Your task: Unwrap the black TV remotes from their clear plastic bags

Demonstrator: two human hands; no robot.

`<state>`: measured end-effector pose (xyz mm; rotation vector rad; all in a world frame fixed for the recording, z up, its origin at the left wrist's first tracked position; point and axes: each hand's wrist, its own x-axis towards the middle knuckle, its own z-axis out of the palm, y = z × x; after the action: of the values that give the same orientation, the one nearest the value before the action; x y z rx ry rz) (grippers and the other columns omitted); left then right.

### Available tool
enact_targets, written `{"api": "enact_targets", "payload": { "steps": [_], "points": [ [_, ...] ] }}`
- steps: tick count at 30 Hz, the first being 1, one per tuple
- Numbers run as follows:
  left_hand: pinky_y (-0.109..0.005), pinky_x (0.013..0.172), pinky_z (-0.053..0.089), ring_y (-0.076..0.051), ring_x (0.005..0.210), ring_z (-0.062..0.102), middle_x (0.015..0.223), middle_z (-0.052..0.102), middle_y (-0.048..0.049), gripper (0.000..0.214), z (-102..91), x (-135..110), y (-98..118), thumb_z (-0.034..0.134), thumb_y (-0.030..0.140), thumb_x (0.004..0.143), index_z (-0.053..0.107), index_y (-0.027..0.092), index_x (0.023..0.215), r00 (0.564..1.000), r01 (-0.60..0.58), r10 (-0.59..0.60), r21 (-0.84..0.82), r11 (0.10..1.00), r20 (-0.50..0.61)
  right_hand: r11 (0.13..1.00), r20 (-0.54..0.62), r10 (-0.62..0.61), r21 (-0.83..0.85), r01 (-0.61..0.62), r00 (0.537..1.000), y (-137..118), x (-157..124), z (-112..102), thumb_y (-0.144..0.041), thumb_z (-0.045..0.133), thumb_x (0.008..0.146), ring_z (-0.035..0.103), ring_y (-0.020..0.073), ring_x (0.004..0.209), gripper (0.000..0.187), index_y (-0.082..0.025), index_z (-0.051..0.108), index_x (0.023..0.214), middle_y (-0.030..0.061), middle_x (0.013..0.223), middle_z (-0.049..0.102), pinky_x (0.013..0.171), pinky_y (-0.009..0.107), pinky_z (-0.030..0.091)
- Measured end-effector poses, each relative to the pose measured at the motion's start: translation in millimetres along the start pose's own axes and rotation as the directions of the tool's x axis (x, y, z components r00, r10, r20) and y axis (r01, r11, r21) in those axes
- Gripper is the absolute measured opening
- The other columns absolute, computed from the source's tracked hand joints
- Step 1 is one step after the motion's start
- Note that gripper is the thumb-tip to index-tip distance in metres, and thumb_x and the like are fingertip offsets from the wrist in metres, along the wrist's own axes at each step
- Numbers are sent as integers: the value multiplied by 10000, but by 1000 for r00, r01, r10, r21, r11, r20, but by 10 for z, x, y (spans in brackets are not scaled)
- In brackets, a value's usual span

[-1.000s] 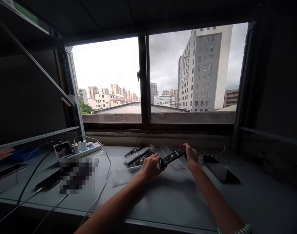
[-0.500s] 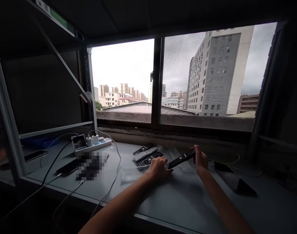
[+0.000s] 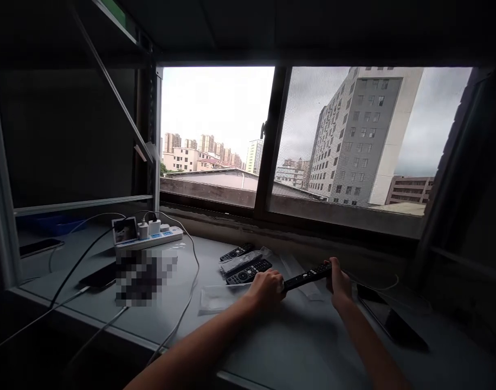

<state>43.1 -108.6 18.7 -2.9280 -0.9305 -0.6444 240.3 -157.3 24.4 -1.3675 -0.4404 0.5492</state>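
Observation:
I hold a black remote control [image 3: 307, 277] lengthwise between both hands, just above the grey table [image 3: 296, 336]. My left hand [image 3: 267, 288] is closed round its near end and my right hand [image 3: 339, 283] grips its far end. To the left of my left hand lie three more remotes [image 3: 243, 264] side by side, one of them in a clear wrapper. A flat clear plastic bag [image 3: 219, 297] lies on the table in front of them.
A white power strip [image 3: 150, 236] with chargers and trailing cables sits at the left, with a dark phone [image 3: 99, 275] before it. A black tablet [image 3: 390, 322] lies at the right. Metal shelf posts [image 3: 1, 227] stand left; a window runs behind.
The view has swung to the left and tilted, so everything shifted right in the picture. Both hands keep their grip on the remote, now held flatter and lower toward the table.

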Motion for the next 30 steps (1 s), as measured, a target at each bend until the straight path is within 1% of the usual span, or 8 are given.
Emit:
{"api": "enact_targets", "payload": {
  "steps": [4, 8, 14, 17, 21, 24, 27, 30],
  "points": [
    [-265, 691, 476, -193, 888, 554, 888, 597, -71, 129, -47, -14, -2, 507, 257, 753, 576, 149, 772, 1000, 26, -25, 12, 1000, -2, 1000, 1, 1, -21, -1, 1000, 19, -29, -7, -513, 565, 668, 300, 98, 392, 347, -187, 599, 781, -49, 466, 328, 353, 244, 257],
    [-272, 676, 471, -199, 873, 556, 903, 598, -66, 169, -34, -13, 1, 514, 286, 746, 598, 147, 796, 1000, 29, -29, 20, 999, 7, 995, -9, -53, -86, 52, 999, 31, -43, -14, -509, 613, 637, 310, 105, 395, 316, -209, 524, 683, -38, 469, 347, 343, 255, 257],
    [-333, 828, 405, -199, 779, 566, 827, 612, -71, 312, 48, 23, -8, 580, 427, 695, 651, 129, 751, 999, -47, 46, 70, 996, 26, 966, 9, -171, -193, 170, 985, 80, -15, -39, -548, 601, 651, 312, 104, 394, 392, -225, 395, 570, -40, 450, 325, 352, 257, 263],
    [-335, 820, 387, -206, 768, 558, 796, 613, -75, 373, 90, 26, -19, 577, 493, 691, 656, 130, 709, 999, -53, 53, 71, 996, -1, 951, 39, -203, -228, 207, 978, 86, -19, -22, -569, 592, 650, 322, 107, 391, 418, -225, 373, 556, -42, 442, 333, 359, 259, 266],
    [-328, 785, 383, -203, 766, 553, 782, 605, -71, 388, 125, 8, -32, 582, 538, 690, 648, 157, 660, 998, -54, 55, 47, 997, -22, 921, 86, -279, -259, 291, 957, 36, -96, 27, -569, 575, 657, 363, 120, 404, 383, -211, 453, 599, -38, 446, 364, 378, 256, 289],
    [-331, 772, 395, -208, 771, 556, 797, 596, -72, 451, 135, 6, -45, 581, 596, 661, 641, 150, 691, 999, -49, 49, 53, 997, 8, 898, 104, -338, -264, 353, 936, -12, -167, 51, -568, 563, 663, 368, 122, 417, 384, -187, 529, 672, -36, 459, 381, 391, 249, 286],
    [-329, 772, 408, -215, 807, 559, 836, 593, -70, 488, 130, 13, -52, 586, 612, 639, 628, 140, 755, 999, -43, 42, 56, 997, 26, 893, 93, -343, -276, 356, 935, -33, -182, 40, -572, 555, 668, 363, 122, 419, 399, -175, 567, 710, -35, 455, 380, 401, 247, 284],
    [-327, 791, 413, -214, 833, 561, 893, 593, -67, 487, 103, 14, -47, 600, 573, 637, 602, 140, 859, 998, -55, 54, 46, 997, 29, 903, 68, -319, -281, 325, 945, -29, -124, -1, -582, 536, 677, 367, 131, 415, 421, -170, 590, 745, -27, 454, 395, 400, 256, 279]
  ]
}}
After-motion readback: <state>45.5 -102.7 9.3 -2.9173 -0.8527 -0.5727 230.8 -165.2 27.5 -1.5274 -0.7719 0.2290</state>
